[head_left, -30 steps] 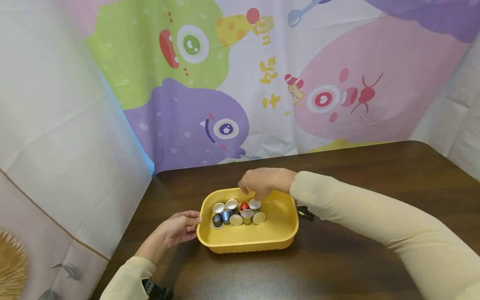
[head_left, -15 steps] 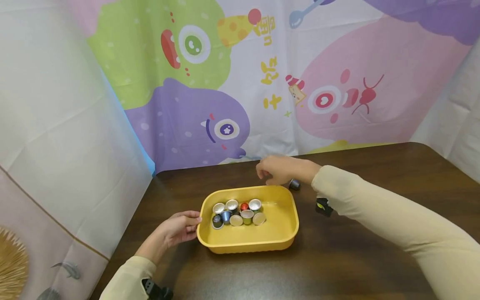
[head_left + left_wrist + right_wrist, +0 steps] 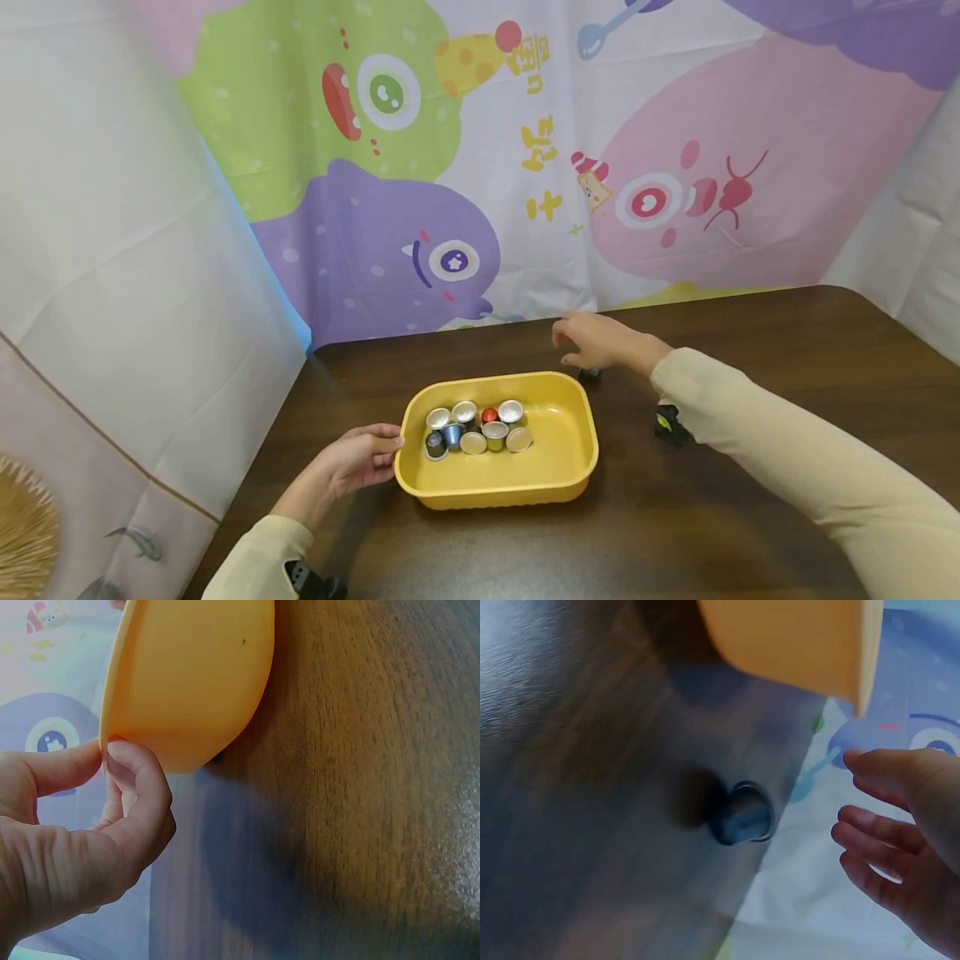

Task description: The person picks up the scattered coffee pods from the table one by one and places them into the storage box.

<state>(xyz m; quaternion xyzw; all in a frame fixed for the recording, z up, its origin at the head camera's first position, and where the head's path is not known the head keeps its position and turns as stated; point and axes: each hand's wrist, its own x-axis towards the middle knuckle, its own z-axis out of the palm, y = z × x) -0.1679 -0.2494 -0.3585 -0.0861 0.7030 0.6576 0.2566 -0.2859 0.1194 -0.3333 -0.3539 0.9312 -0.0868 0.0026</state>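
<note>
A yellow plastic tray (image 3: 558, 437) stands on the table with several coffee capsules in its left and middle part. Among them are a blue capsule (image 3: 453, 435), a red one (image 3: 490, 415) and a green one (image 3: 495, 442); some show silver lids. My left hand (image 3: 358, 458) pinches the tray's left rim between thumb and fingers, as the left wrist view confirms. Behind the tray's back right corner a dark coffee capsule (image 3: 744, 816) lies on the table, partly covered in the head view. Above it my right hand (image 3: 600, 340) hovers, fingers loosely bent and holding nothing.
The brown wooden table (image 3: 750, 433) reaches back to a cloth printed with cartoon monsters (image 3: 420, 250). White cloth (image 3: 135, 208) hangs at the left side, and more at the right. A woven straw object (image 3: 22, 525) shows at the lower left.
My right hand has left the tray and moved right and back to the dark capsule behind it. The left hand keeps its hold on the rim, and the tray stays in place.
</note>
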